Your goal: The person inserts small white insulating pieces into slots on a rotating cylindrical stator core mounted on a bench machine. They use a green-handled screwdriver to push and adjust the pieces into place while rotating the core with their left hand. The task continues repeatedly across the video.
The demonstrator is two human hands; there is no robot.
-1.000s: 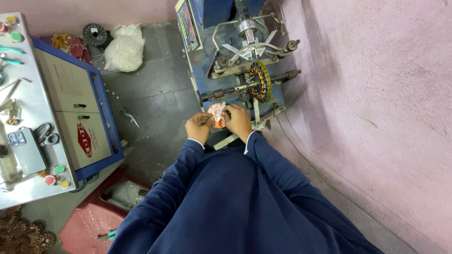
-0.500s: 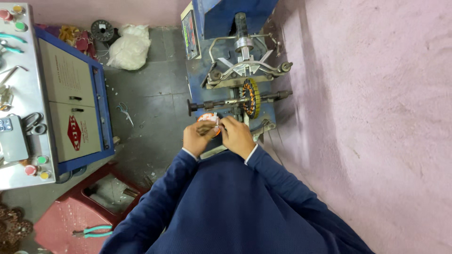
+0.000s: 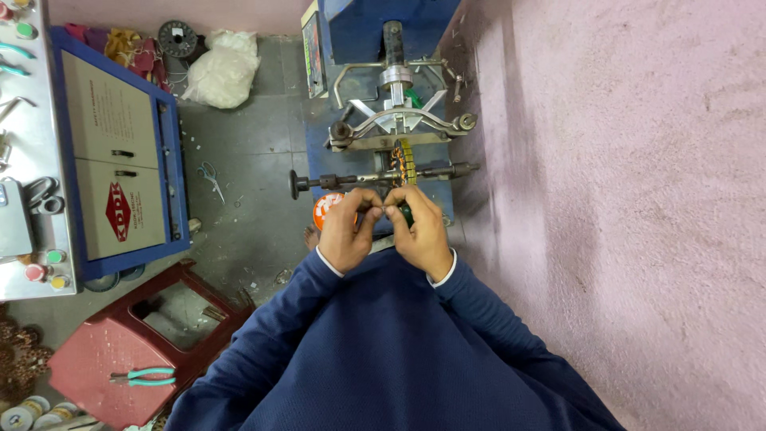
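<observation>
Left hand [image 3: 349, 227] and right hand [image 3: 419, 227] pinched together on something too small to tell, orange tape roll [image 3: 325, 209] beside left hand, winding machine [image 3: 391, 136] just beyond, pliers [image 3: 144, 377] on red stool [image 3: 96, 351]

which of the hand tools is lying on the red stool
The teal-handled pliers lie flat on the red plastic stool. The other cutting tool, a small pair of scissors, lies on the grey floor nearer the blue cabinet.

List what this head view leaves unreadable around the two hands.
1. What the left hand and right hand pinch: fingers cover it, too small.
2. Round orange object: mostly behind the left hand.
3. Blue metal machine: top cut by the frame edge.
</observation>
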